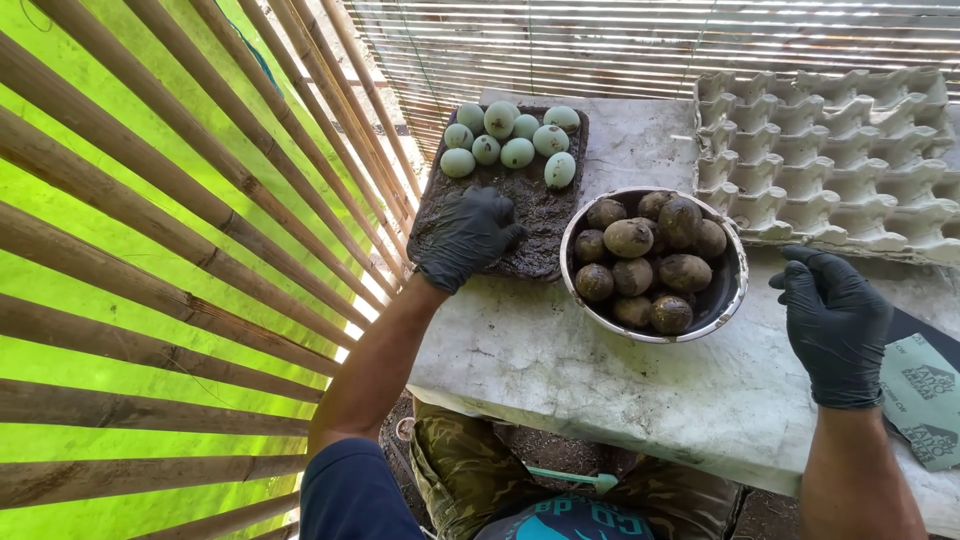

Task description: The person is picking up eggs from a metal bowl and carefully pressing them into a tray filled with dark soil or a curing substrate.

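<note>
My left hand (466, 237) wears a black glove and rests palm down on a dark, mud-covered tray (545, 215), fingers spread, holding nothing. Several pale green eggs (510, 140) lie at the far end of that tray. To its right stands a metal bowl (735, 290) filled with several mud-coated eggs (645, 262). My right hand (833, 325), also in a black glove, hovers right of the bowl with fingers loosely curled and nothing in it.
A grey cardboard egg tray (830, 150) lies at the back right on the white stone table (600, 370). A dark sheet with green printed patches (925, 385) lies at the right edge. Bamboo slats (180, 250) wall the left side.
</note>
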